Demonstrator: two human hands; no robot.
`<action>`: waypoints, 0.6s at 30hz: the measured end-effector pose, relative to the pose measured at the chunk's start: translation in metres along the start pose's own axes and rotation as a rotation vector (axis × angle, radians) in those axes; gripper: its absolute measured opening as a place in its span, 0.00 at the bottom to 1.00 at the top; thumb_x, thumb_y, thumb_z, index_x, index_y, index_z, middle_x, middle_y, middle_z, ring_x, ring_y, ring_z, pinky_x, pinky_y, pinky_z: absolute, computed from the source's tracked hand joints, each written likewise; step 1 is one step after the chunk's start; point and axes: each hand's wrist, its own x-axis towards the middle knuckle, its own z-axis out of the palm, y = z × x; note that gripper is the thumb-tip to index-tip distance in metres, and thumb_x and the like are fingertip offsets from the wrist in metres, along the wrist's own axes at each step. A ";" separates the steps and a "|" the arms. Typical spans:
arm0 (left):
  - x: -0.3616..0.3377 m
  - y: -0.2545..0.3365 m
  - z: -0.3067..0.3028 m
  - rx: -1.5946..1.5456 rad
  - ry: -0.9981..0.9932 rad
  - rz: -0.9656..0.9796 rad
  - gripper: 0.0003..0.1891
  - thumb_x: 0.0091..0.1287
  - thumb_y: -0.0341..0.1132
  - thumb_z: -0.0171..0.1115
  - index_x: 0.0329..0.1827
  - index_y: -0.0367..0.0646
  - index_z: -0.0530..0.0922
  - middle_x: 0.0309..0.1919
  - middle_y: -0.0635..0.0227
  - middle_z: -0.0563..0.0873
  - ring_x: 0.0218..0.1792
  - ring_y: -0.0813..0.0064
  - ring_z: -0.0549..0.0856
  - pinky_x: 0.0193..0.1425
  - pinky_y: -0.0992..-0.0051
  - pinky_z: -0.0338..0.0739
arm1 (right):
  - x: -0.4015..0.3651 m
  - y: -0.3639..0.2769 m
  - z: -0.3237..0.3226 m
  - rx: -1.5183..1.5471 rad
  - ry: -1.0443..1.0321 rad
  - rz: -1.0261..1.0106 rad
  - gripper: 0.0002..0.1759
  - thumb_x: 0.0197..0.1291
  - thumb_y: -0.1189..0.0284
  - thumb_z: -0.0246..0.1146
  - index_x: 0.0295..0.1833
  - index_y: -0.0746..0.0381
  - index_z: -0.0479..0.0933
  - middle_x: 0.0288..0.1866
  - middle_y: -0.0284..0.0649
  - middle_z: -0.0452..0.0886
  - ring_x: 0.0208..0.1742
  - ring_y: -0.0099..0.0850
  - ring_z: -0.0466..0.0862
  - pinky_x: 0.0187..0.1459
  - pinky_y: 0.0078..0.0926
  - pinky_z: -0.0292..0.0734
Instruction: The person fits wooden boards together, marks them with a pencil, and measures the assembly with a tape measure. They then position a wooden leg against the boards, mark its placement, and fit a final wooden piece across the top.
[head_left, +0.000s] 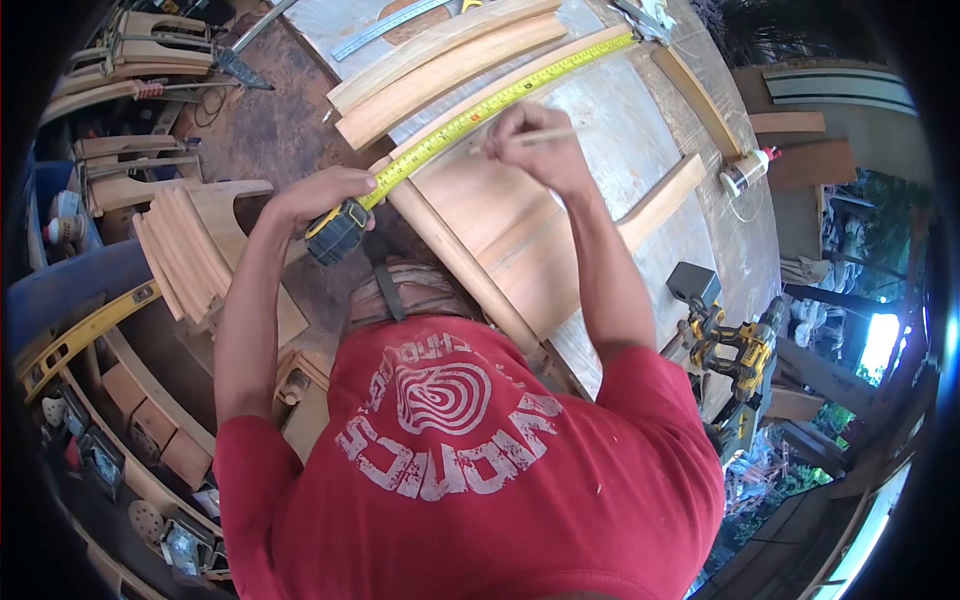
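Observation:
My left hand (318, 198) grips a yellow and black tape measure case (337, 232) at the near left edge of a wooden panel (500, 225). The yellow tape blade (500, 100) runs from the case diagonally up and right along a pale curved wood strip (560, 62). My right hand (540, 148) holds a thin pencil (535, 138) with its tip right beside the blade, over the panel's far edge. Both arms reach forward over my red shirt.
Two more curved slats (440, 65) lie beyond the tape, with a steel ruler (390, 28) behind them. A glue bottle (748, 172) and a yellow drill (740, 350) sit to the right. Stacked curved wood parts (185, 255) and a yellow level (75, 340) are at the left.

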 end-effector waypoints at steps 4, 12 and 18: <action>0.013 -0.016 -0.006 0.025 -0.014 0.053 0.19 0.80 0.45 0.53 0.50 0.35 0.81 0.33 0.60 0.90 0.32 0.73 0.89 0.38 0.73 0.85 | 0.071 0.003 0.001 -0.207 -0.163 0.100 0.08 0.53 0.77 0.71 0.26 0.62 0.78 0.28 0.33 0.82 0.32 0.20 0.80 0.37 0.21 0.76; 0.013 -0.018 -0.008 0.011 -0.055 0.094 0.20 0.79 0.44 0.53 0.50 0.34 0.83 0.34 0.57 0.90 0.34 0.73 0.90 0.41 0.74 0.84 | 0.100 0.024 -0.002 -0.350 -0.311 0.218 0.07 0.49 0.75 0.72 0.26 0.60 0.79 0.24 0.27 0.79 0.29 0.17 0.75 0.33 0.20 0.71; 0.011 -0.011 -0.011 -0.021 -0.087 0.025 0.20 0.78 0.44 0.55 0.51 0.32 0.83 0.34 0.56 0.90 0.34 0.72 0.90 0.40 0.73 0.85 | 0.104 0.024 -0.004 -0.358 -0.331 0.231 0.07 0.48 0.76 0.72 0.25 0.60 0.79 0.23 0.27 0.79 0.28 0.17 0.74 0.32 0.21 0.71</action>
